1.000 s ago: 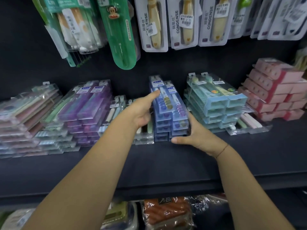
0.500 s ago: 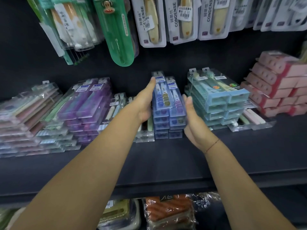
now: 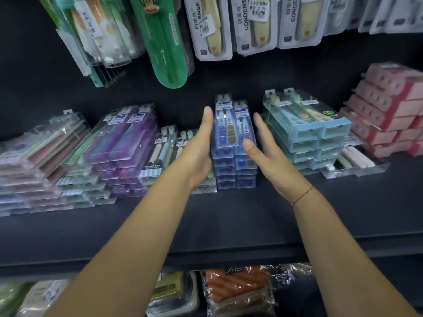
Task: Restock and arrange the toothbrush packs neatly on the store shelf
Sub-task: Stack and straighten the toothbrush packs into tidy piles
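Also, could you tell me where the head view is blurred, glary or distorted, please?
Head view: the pastel stacks at far left smear with blur; the blue toothbrush packs between left hand and right hand look fairly sharp; glare streaks the clear hanging packs up top; wide-angle stretch swells the forearms toward the bottom.

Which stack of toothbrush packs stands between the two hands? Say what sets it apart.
The dark blue stack, mid-shelf: left hand and right hand flank it, fingers straight. The purple stack lies further left, the pale blue stack further right.
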The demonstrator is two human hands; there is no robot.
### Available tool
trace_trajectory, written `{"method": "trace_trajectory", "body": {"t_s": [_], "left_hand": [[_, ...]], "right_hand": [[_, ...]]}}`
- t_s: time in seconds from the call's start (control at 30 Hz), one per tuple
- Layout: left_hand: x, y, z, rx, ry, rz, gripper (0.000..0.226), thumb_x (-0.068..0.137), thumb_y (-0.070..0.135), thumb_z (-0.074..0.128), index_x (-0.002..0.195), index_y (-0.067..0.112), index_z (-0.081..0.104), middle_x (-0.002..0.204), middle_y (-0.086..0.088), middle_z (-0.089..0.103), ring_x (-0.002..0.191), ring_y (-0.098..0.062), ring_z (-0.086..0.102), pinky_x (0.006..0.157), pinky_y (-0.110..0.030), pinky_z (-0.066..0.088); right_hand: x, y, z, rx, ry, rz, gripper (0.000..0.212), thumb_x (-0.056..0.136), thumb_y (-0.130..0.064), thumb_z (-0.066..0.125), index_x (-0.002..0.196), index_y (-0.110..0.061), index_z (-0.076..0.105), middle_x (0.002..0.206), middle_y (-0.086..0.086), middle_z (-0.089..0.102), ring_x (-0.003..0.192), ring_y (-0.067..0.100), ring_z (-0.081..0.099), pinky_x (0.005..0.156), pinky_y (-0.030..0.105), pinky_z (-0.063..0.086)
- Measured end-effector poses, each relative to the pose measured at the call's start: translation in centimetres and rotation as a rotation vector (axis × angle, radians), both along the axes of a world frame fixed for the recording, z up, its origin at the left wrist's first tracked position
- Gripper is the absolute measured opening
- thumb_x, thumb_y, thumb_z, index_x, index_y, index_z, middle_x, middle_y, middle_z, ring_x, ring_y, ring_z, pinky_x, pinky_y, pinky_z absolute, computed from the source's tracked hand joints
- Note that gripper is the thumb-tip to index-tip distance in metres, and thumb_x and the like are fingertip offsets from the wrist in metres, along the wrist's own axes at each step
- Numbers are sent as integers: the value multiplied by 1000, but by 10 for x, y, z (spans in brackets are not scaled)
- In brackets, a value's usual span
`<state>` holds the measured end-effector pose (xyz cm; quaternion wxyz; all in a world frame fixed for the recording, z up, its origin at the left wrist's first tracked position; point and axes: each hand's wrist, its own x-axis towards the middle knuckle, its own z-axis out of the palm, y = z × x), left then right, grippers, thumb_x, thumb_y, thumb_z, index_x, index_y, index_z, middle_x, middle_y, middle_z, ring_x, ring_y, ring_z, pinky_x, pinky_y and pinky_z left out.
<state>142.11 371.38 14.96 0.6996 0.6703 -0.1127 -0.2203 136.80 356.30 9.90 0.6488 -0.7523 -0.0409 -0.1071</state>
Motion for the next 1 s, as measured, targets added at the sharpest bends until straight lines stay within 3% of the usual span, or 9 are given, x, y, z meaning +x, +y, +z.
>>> {"method": "trace_trajectory", "body": {"t_s": [0.1, 0.2, 0.33, 0.37, 0.43, 0.5, 0.63, 0.83, 1.0], "left_hand": [[-16, 3, -18, -9, -96, 1, 61, 94, 67, 22, 122, 33, 63, 120, 6, 70, 115, -8, 63, 106, -39, 44], [-25, 4, -25, 2, -148, 46, 58, 91, 73, 20, 115, 43, 64, 116, 20, 69, 109, 8, 60, 96, -21, 46], [-25, 8, -32, 45, -169, 49, 79, 76, 88, 34, 138, 41, 50, 139, 20, 54, 127, 7, 46, 107, -26, 34], [-23, 9, -33, 56, -183, 50, 83, 76, 87, 40, 144, 39, 43, 143, 21, 49, 130, 7, 43, 109, -25, 33], [-24, 11, -34, 84, -244, 48, 70, 86, 67, 53, 146, 35, 39, 137, 24, 53, 120, 13, 49, 99, -16, 40], [-26, 12, -40, 126, -290, 49, 54, 92, 42, 63, 142, 33, 43, 129, 21, 60, 115, 8, 56, 98, -21, 47], [-26, 12, -49, 162, -322, 72, 53, 93, 35, 66, 141, 32, 45, 129, 17, 62, 122, -5, 56, 107, -41, 44], [-28, 11, -49, 156, -307, 102, 46, 97, 30, 59, 141, 35, 45, 128, 19, 62, 120, -2, 57, 106, -38, 45], [-27, 13, -51, 172, -315, 121, 46, 102, 25, 51, 146, 33, 41, 135, 18, 57, 125, -3, 52, 107, -36, 43]], "right_hand": [[0, 4, 4, -236, -74, -49, 65, 92, -53, 42, 152, -37, 22, 160, -22, 10, 146, -6, 1, 121, 30, 8], [1, 9, 3, -347, -113, -92, 51, 98, -45, 40, 147, -35, 34, 158, -19, 19, 148, -1, 1, 123, 36, 6], [1, 2, -2, -252, -107, -55, 57, 97, -38, 54, 149, -37, 32, 160, -17, 16, 145, -7, 9, 115, 11, 14], [1, -2, -4, -224, -95, -43, 65, 93, -40, 61, 150, -41, 29, 161, -17, 15, 145, -7, 10, 116, 13, 16], [3, -10, -11, -204, -78, -21, 81, 82, -47, 72, 149, -48, 26, 160, -17, 19, 147, -1, 15, 120, 34, 22], [4, -15, -17, -198, -67, -3, 86, 80, -44, 76, 149, -49, 25, 158, -18, 26, 146, 4, 22, 118, 45, 27], [4, -17, -18, -200, -70, -25, 82, 83, -29, 76, 148, -45, 30, 154, -20, 33, 141, 0, 30, 116, 41, 33], [6, -13, -18, -206, -87, -84, 72, 84, -25, 76, 144, -41, 40, 150, -18, 40, 139, 2, 35, 114, 41, 37], [2, -11, -14, -147, -117, -117, 61, 85, -12, 75, 137, -30, 50, 141, -14, 51, 131, -1, 45, 110, 32, 41]]}}
